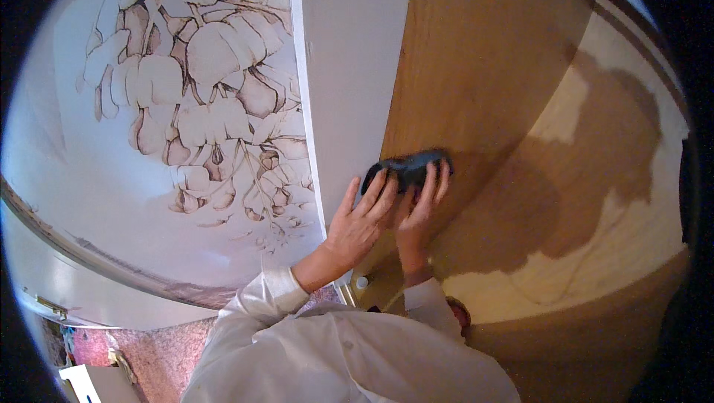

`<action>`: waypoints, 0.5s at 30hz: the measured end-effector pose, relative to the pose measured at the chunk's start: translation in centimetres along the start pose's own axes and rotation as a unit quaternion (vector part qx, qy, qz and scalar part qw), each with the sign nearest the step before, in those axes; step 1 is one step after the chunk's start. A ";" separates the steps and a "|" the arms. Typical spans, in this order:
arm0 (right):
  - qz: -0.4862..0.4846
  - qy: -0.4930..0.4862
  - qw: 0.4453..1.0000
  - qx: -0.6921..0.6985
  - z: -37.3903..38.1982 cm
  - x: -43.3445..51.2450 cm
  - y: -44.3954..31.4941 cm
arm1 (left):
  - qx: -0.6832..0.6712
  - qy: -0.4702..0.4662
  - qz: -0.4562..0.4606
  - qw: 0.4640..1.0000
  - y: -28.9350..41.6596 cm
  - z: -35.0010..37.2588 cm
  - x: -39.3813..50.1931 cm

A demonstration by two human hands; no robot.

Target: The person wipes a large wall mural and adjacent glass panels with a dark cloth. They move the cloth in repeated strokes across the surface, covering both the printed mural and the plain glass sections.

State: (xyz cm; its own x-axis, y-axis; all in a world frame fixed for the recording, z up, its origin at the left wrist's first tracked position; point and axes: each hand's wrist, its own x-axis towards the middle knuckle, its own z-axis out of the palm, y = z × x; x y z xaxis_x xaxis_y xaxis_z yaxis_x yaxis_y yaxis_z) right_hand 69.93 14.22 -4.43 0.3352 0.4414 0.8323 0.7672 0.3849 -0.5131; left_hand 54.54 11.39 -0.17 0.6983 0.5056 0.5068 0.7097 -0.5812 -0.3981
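Observation:
A dark, elongated object with a bluish top (421, 160) lies against the brown wood surface (474, 51), close to its border with a plain pale strip (351, 51). Blur keeps its exact kind unclear. My left hand (362, 221) reaches across the pale strip, its fingers bent over the object's left end. On the right end rest the fingers of my right hand (419, 207). Both thumbs are hard to make out. To the left spreads a white panel (111, 196) with a brown line drawing of wisteria-like hanging flowers (215, 85).
A thin white edge (305, 107) runs between the drawing and the pale strip. Shadows fall over the wood and a lighter area (558, 286) at right. Pink patterned carpet (159, 358) and a white box (97, 383) show at lower left. A small white knob (362, 282) sits below my hands.

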 end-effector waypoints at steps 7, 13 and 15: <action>-0.016 0.003 1.000 0.017 -0.4 2.4 -0.9 | 0.005 0.056 -0.007 0.998 -1.4 -1.8 1.8; -0.027 -0.057 0.995 -0.077 -2.5 4.9 -2.4 | 0.021 0.065 -0.020 0.997 -1.9 -2.4 2.2; -0.029 -0.017 0.999 0.020 -0.6 1.6 -0.6 | 0.005 0.099 -0.024 0.995 -1.5 -0.3 0.8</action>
State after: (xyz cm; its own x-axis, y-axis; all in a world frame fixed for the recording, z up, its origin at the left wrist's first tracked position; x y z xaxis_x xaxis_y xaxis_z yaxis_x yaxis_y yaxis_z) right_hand 70.28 14.22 -2.66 0.2720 0.4438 0.8538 0.7618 0.4428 -0.4728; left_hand 53.95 12.45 1.08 0.6314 0.3965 0.6664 0.7441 -0.5517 -0.3768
